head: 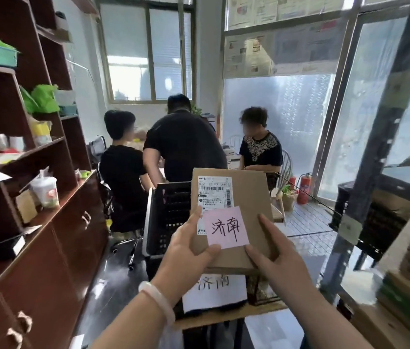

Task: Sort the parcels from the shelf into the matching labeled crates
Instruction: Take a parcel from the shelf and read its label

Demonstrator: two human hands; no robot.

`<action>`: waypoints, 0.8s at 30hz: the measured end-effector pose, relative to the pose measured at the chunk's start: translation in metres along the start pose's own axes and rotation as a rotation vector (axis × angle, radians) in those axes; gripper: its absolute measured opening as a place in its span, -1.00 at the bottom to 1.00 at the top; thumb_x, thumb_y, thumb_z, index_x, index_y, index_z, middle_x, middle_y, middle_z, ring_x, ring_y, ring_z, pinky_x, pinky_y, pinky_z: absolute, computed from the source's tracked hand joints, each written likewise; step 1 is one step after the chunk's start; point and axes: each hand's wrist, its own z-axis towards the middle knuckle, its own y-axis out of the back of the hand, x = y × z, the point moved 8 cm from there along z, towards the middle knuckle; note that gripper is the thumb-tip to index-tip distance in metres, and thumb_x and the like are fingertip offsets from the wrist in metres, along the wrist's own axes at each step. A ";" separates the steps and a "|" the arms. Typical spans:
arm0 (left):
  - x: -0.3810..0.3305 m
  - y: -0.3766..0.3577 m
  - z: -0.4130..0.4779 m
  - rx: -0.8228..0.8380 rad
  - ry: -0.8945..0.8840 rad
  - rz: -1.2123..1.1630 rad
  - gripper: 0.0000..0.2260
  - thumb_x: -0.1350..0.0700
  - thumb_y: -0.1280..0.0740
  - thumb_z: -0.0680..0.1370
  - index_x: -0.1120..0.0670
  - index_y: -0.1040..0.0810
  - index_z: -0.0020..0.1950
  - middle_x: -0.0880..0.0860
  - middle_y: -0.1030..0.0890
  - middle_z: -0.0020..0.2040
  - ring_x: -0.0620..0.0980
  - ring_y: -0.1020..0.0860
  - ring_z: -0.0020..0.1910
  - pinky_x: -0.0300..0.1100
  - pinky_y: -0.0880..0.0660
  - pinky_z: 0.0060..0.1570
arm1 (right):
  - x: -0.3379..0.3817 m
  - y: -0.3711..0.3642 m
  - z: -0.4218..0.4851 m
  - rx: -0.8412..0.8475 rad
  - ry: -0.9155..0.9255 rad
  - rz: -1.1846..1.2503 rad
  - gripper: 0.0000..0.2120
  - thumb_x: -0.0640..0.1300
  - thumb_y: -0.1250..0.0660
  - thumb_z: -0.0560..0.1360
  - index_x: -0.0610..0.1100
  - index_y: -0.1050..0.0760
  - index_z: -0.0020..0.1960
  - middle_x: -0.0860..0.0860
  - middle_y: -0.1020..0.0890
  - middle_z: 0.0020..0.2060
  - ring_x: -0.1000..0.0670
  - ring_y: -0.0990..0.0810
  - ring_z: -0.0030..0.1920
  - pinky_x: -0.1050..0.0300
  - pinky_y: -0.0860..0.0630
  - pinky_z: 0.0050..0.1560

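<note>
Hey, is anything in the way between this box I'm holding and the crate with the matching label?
Nothing visible. The left hand and right hand hold the parcel right over the white label; the opening beneath is hidden.

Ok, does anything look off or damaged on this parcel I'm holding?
No damage shows: the parcel, held between the left hand and right hand, looks intact. Only the pink note sits slightly askew, covering the bottom of the label.
</note>
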 end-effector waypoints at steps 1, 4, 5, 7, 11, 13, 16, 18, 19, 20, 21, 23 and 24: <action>0.006 0.009 0.015 -0.014 0.005 0.007 -0.25 -0.01 -0.50 0.46 -0.57 -0.12 0.35 -0.30 -0.34 0.21 -0.29 -0.44 0.13 -0.57 -0.43 -0.14 | 0.002 -0.012 0.014 0.001 0.017 -0.007 -0.33 0.11 -0.45 0.44 0.43 -0.20 0.42 0.24 -0.37 0.28 0.12 -0.42 0.26 0.10 -0.51 0.18; 0.028 0.029 0.053 -0.055 0.022 0.048 -0.22 -0.03 -0.52 0.44 -0.53 -0.08 0.39 -0.18 -0.35 0.33 -0.29 -0.41 0.18 -0.62 -0.37 -0.08 | 0.000 -0.044 0.055 0.044 0.026 -0.028 -0.31 0.15 -0.44 0.42 0.41 -0.18 0.43 0.24 -0.37 0.25 0.15 -0.40 0.25 0.20 -0.48 0.12; 0.036 0.034 0.063 -0.065 0.032 0.080 -0.21 -0.04 -0.51 0.45 -0.52 -0.07 0.41 -0.12 -0.29 0.41 -0.26 -0.37 0.24 -0.56 -0.35 0.04 | -0.002 -0.054 0.068 0.067 0.022 -0.035 -0.31 0.17 -0.44 0.42 0.41 -0.17 0.43 0.26 -0.37 0.25 0.16 -0.39 0.25 0.19 -0.48 0.12; 0.052 0.043 0.084 -0.080 0.064 0.130 -0.22 -0.06 -0.50 0.46 -0.49 -0.05 0.43 -0.07 -0.17 0.49 -0.14 -0.27 0.36 -0.37 -0.25 0.22 | -0.010 -0.071 0.094 0.112 0.005 -0.041 -0.31 0.20 -0.44 0.41 0.43 -0.16 0.42 0.28 -0.36 0.25 0.16 -0.40 0.24 0.13 -0.50 0.14; 0.084 0.055 0.129 -0.108 0.124 0.129 -0.23 0.01 -0.50 0.46 -0.38 -0.11 0.47 -0.16 -0.32 0.36 -0.13 -0.36 0.32 -0.35 -0.30 0.21 | -0.032 -0.112 0.147 0.253 -0.036 -0.075 -0.28 0.21 -0.43 0.42 0.39 -0.14 0.45 0.26 -0.32 0.21 0.32 -0.37 0.09 0.42 -0.35 -0.09; 0.100 0.061 0.149 -0.132 0.165 0.125 -0.22 0.06 -0.52 0.45 -0.24 -0.16 0.53 -0.15 -0.38 0.36 -0.17 -0.42 0.27 -0.44 -0.32 0.16 | -0.046 -0.133 0.172 0.346 -0.045 -0.068 -0.28 0.20 -0.42 0.43 0.34 -0.14 0.48 0.25 -0.32 0.21 0.37 -0.34 0.06 0.45 -0.31 -0.11; 0.127 0.069 0.175 -0.157 0.274 0.097 -0.21 0.09 -0.54 0.43 -0.19 -0.20 0.54 -0.15 -0.48 0.27 -0.23 -0.48 0.14 -0.48 -0.36 0.06 | -0.066 -0.159 0.210 0.494 -0.078 -0.055 -0.32 0.19 -0.38 0.47 0.31 -0.14 0.50 0.22 -0.37 0.27 0.29 -0.41 0.12 0.44 -0.36 -0.08; 0.143 0.075 0.190 -0.175 0.356 0.133 -0.21 0.10 -0.55 0.43 -0.18 -0.22 0.54 -0.12 -0.49 0.26 -0.16 -0.49 0.16 -0.34 -0.39 0.17 | -0.076 -0.170 0.235 0.563 -0.076 -0.050 -0.36 0.15 -0.35 0.51 0.28 -0.15 0.50 0.25 -0.42 0.27 0.34 -0.45 0.10 0.51 -0.39 -0.16; 0.151 0.079 0.197 -0.185 0.388 0.174 -0.21 0.11 -0.55 0.42 -0.15 -0.22 0.55 -0.08 -0.47 0.30 -0.10 -0.47 0.22 -0.25 -0.38 0.26 | -0.080 -0.174 0.247 0.580 -0.069 -0.048 -0.38 0.13 -0.34 0.53 0.28 -0.15 0.50 0.31 -0.44 0.19 0.44 -0.45 0.04 0.57 -0.38 -0.22; 0.159 0.081 0.204 -0.192 0.411 0.228 -0.20 0.13 -0.55 0.42 -0.11 -0.22 0.56 -0.03 -0.44 0.36 -0.05 -0.44 0.29 -0.17 -0.35 0.35 | -0.084 -0.176 0.259 0.586 -0.065 -0.048 -0.40 0.12 -0.33 0.54 0.28 -0.15 0.50 0.37 -0.44 0.10 0.54 -0.42 -0.02 0.62 -0.35 -0.24; 0.165 0.082 0.212 -0.193 0.428 0.287 -0.19 0.14 -0.54 0.42 -0.09 -0.20 0.57 0.01 -0.40 0.40 -0.01 -0.41 0.34 -0.10 -0.31 0.41 | -0.089 -0.178 0.271 0.585 -0.064 -0.054 -0.41 0.12 -0.32 0.54 0.28 -0.16 0.50 0.37 -0.45 0.06 0.58 -0.39 -0.02 0.64 -0.32 -0.19; 0.180 0.077 0.226 -0.173 0.462 0.397 -0.17 0.12 -0.53 0.43 -0.11 -0.16 0.58 0.03 -0.34 0.45 0.02 -0.34 0.41 -0.05 -0.27 0.44 | -0.101 -0.186 0.292 0.594 -0.070 -0.088 -0.41 0.17 -0.29 0.54 0.30 -0.14 0.50 0.22 -0.49 0.23 0.37 -0.42 0.23 0.46 -0.32 0.07; 0.188 0.073 0.232 -0.161 0.481 0.441 -0.17 0.09 -0.53 0.43 -0.14 -0.14 0.58 0.04 -0.31 0.48 0.02 -0.32 0.43 -0.06 -0.25 0.45 | -0.108 -0.191 0.300 0.612 -0.082 -0.107 -0.42 0.19 -0.28 0.54 0.32 -0.13 0.50 0.14 -0.44 0.33 0.25 -0.41 0.29 0.33 -0.33 0.12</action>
